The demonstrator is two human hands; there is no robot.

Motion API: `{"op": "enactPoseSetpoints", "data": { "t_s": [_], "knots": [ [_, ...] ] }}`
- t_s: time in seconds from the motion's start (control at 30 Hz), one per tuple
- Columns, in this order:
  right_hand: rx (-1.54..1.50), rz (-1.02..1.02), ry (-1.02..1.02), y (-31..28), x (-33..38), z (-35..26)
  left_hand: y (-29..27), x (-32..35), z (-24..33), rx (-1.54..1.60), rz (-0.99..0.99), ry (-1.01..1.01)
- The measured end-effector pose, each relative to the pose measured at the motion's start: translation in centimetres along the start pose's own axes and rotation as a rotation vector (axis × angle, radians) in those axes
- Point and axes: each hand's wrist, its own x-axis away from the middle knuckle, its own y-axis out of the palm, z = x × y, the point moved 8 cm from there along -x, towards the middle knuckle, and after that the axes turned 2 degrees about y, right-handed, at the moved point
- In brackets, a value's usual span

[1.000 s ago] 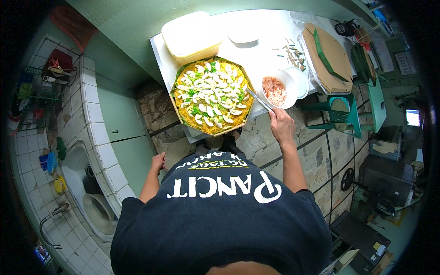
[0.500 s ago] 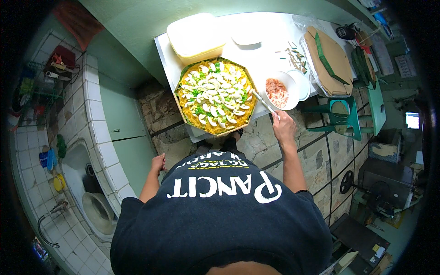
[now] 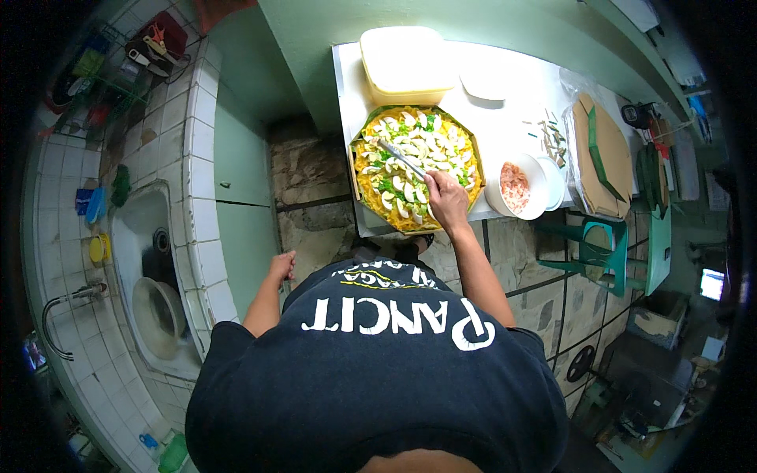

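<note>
The person's dark printed shirt (image 3: 378, 378) fills the lower middle of the view and hides everything beneath it, including most of both upper arms. To the left runs a white tiled counter (image 3: 197, 165) with a sink (image 3: 146, 260) set into it; a pale round dish (image 3: 154, 311) lies in the basin, and the small coloured items along the counter's far edge are too bent by the lens to make out. Ahead stands a white tabletop (image 3: 505, 126), its right end crowded and partly cut off by the dark rim. On it sits an octagonal tray of noodles (image 3: 414, 165) topped with egg slices and greens, with a lidded cream container (image 3: 406, 59) touching its far side and a white bowl of pink pieces (image 3: 516, 185) just beside its right edge. Further right lie stacked brown octagonal trays (image 3: 603, 154) under clear wrap. The right hand (image 3: 447, 201) reaches over the tray's near right part, fingers closed around the handle of a metal spoon (image 3: 400, 158) whose other end rests over the noodles; the grip itself is seen only from the back of the hand. The left hand (image 3: 281, 266) hangs low beside the counter front, loosely curled and holding nothing visible.
</note>
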Motion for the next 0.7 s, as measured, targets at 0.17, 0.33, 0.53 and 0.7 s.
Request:
{"op": "enactPoseSetpoints", "data": {
  "t_s": [0.17,0.33,0.53,0.7],
  "knots": [
    [0.085,0.026,-0.007,-0.5,-0.9,0.1,-0.6,0.0,-2.5,0.007,0.002,-0.014],
    [-0.108,0.271,0.085,-10.8,1.4,3.3,-1.0,-0.7,-3.0,-0.063,-0.015,0.054],
    [0.368,0.22,0.261,-15.0,7.9,6.5,-1.2,-1.8,-1.2,-0.136,-0.021,0.033],
    [0.333,0.182,0.341,-12.7,9.3,8.7,0.1,-2.4,2.4,-0.147,-0.057,0.074]
  ]
}}
